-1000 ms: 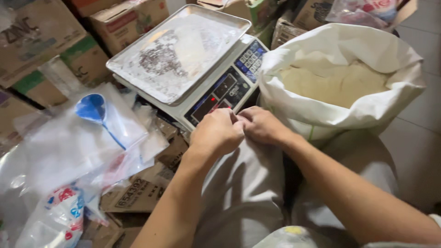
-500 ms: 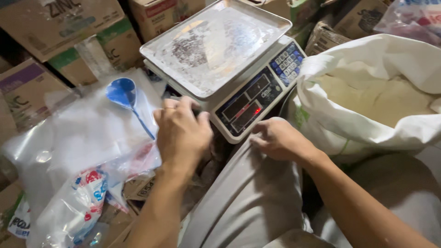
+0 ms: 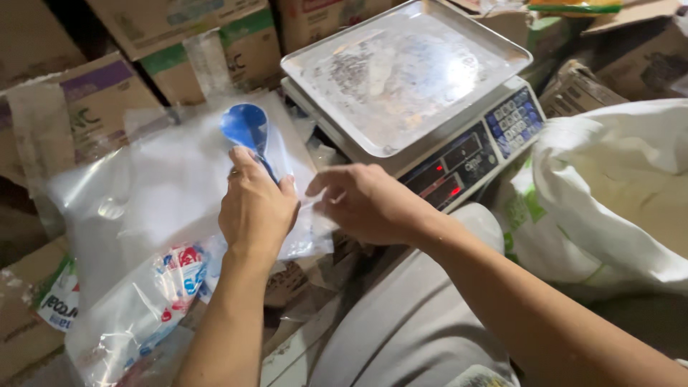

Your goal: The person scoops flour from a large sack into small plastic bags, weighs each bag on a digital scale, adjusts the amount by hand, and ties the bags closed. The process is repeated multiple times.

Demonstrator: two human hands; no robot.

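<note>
Left hand (image 3: pixel 254 208) laid on the clear plastic bags (image 3: pixel 158 208) beside the blue scoop (image 3: pixel 247 129), grip half-closed on the film. Right hand (image 3: pixel 365 201) pinched on a bag edge near the scale (image 3: pixel 408 93). Slippery film may be dropped; the scoop may be knocked off.

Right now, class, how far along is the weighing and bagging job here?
Done: the scale is switched on, its red display lit, and the white sack stands open. In hand: the left hand and right hand are on the clear plastic bags beside the blue scoop. Left: the scale's tray holds only dusty residue, so nothing is being weighed.
</note>
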